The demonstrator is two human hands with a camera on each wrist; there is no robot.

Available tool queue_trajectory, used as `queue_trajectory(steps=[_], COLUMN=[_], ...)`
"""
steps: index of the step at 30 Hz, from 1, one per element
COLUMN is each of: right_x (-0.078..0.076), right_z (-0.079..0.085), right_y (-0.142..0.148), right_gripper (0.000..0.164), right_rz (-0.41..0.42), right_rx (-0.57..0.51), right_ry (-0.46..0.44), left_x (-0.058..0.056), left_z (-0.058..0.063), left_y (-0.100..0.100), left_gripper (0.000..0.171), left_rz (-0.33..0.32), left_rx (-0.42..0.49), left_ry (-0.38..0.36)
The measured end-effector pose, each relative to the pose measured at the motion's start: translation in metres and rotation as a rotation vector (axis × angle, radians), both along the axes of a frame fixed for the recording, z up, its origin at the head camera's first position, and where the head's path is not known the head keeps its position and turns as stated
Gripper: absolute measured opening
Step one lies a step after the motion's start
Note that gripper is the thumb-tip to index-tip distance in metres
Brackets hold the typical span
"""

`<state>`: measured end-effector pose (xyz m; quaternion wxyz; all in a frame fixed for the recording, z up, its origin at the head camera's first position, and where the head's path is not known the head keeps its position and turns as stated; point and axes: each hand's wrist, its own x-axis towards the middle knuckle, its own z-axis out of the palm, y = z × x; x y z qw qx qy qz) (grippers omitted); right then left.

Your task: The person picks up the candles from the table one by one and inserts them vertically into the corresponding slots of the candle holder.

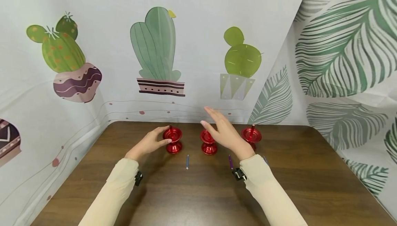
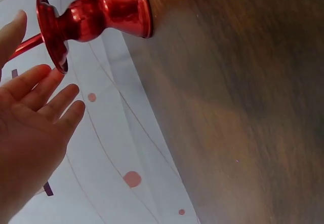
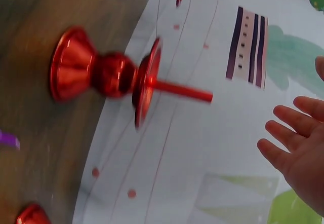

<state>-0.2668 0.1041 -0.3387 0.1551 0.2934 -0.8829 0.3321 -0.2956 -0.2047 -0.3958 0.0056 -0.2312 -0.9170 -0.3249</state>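
Note:
My left hand (image 1: 148,145) is at the left red metallic candle holder (image 1: 174,146), thumb and fingers spread on either side of its dish. In the left wrist view its fingers look relaxed, with fingertips right at the dish rim. That holder stands upright on the table, a thin red stem rising from its dish. Fingers extended, my right hand (image 1: 226,133) hovers above the middle red candle holder (image 1: 209,148) and partly hides it. The right wrist view shows this palm (image 3: 309,148) holding nothing, apart from the middle holder's red stem (image 3: 185,91).
A third red candle holder (image 1: 252,135) stands at the right, partly behind my right forearm. Thin sticks lie in front of the holders: a blue one (image 1: 187,162), a purple one (image 1: 231,162) and another blue one (image 1: 265,160). A patterned cloth (image 1: 198,47) hangs behind the brown table (image 1: 192,198).

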Motion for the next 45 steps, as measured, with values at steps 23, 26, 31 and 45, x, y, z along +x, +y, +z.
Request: queue_trajectory(steps=[23, 26, 31, 45], right_x=[0.010, 0.010, 0.010, 0.014], right_z=[-0.059, -0.065, -0.072, -0.088], right_y=[-0.079, -0.080, -0.080, -0.086], right_gripper=[0.055, 0.054, 0.053, 0.029], right_rz=[0.040, 0.010, -0.033, -0.130], right_rx=[0.077, 0.139, 0.232, 0.432], right_ry=[-0.282, -0.342, -0.416, -0.357], left_x=[-0.011, -0.011, -0.010, -0.009], left_z=[0.006, 0.007, 0.010, 0.008], left_y=[0.002, 0.003, 0.004, 0.006], left_gripper=[0.063, 0.063, 0.065, 0.065], left_rz=[0.031, 0.029, 0.039, 0.042], left_rx=[-0.110, -0.114, -0.114, -0.137], left_ry=[-0.095, -0.088, -0.113, -0.113])
